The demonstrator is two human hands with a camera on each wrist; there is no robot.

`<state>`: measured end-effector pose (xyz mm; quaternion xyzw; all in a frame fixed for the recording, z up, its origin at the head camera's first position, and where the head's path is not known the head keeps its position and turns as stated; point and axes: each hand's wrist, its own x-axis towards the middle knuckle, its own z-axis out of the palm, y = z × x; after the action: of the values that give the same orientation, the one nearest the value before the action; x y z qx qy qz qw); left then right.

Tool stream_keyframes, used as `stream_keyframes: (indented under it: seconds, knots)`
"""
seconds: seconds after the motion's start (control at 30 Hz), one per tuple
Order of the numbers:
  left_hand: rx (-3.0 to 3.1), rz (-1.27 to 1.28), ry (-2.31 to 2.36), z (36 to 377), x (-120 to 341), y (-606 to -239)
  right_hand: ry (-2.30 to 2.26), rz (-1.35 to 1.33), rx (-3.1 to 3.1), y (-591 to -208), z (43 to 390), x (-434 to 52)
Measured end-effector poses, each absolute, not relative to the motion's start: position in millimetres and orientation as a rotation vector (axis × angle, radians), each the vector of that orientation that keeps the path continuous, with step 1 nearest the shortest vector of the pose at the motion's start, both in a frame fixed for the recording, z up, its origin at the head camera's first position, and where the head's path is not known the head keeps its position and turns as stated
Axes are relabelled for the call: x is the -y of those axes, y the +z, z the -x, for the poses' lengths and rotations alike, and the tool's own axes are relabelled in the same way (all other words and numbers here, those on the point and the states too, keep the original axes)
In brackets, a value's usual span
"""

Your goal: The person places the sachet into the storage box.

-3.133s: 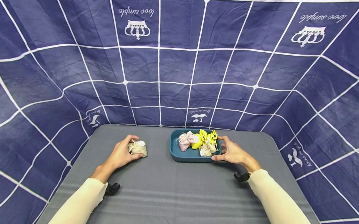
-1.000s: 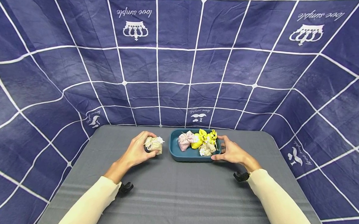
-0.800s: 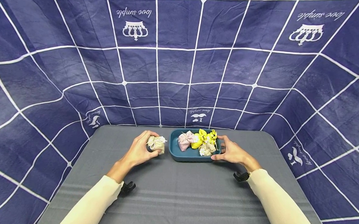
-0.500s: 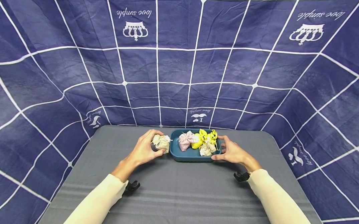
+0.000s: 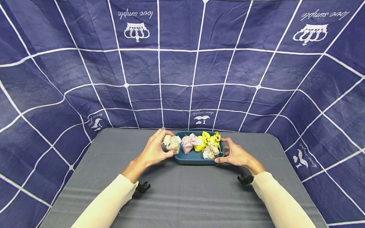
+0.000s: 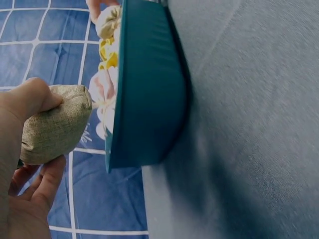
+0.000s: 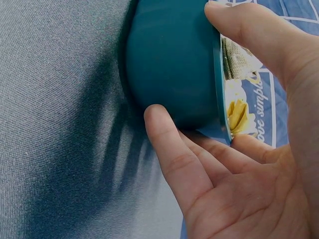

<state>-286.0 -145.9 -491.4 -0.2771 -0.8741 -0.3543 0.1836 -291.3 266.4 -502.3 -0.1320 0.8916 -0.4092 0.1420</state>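
Note:
My left hand (image 5: 153,150) holds a beige drawstring pouch (image 5: 172,143) with a white flower, thumb on one side and fingers on the other. The pouch is raised just over the left end of a blue-green bin (image 5: 195,161). In the left wrist view, the pouch (image 6: 57,127) is beside the bin's rim, apart from the table. My right hand (image 5: 237,155) grips the bin's right end; its thumb touches the rim and its fingers lie along the wall (image 7: 172,59). Inside are a pink pouch (image 5: 187,146), two yellow pouches (image 5: 200,144) and another beige pouch (image 5: 211,151).
A grey cloth-covered table (image 5: 178,199) lies under the bin, which stands near the back edge. Blue fabric (image 5: 178,66) with white grid lines hangs behind and at both sides. A black strap mount (image 5: 143,187) is on the left wrist.
My left hand has carried the beige pouch rightwards from the table's left part, up to the bin's left end. The right hand and bin stay in place.

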Motion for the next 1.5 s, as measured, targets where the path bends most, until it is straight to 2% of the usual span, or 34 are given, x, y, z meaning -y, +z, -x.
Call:
stream_keyframes:
  seconds: [0.63,1.5]
  knots:
    - [2.454,0.814,-1.236,294,113,-485,-1.187,0.39,-2.566,-501,293,-265]
    - [2.512,0.879,-1.203,304,74,-480,-1.193,0.391,-2.555,-502,295,-266]
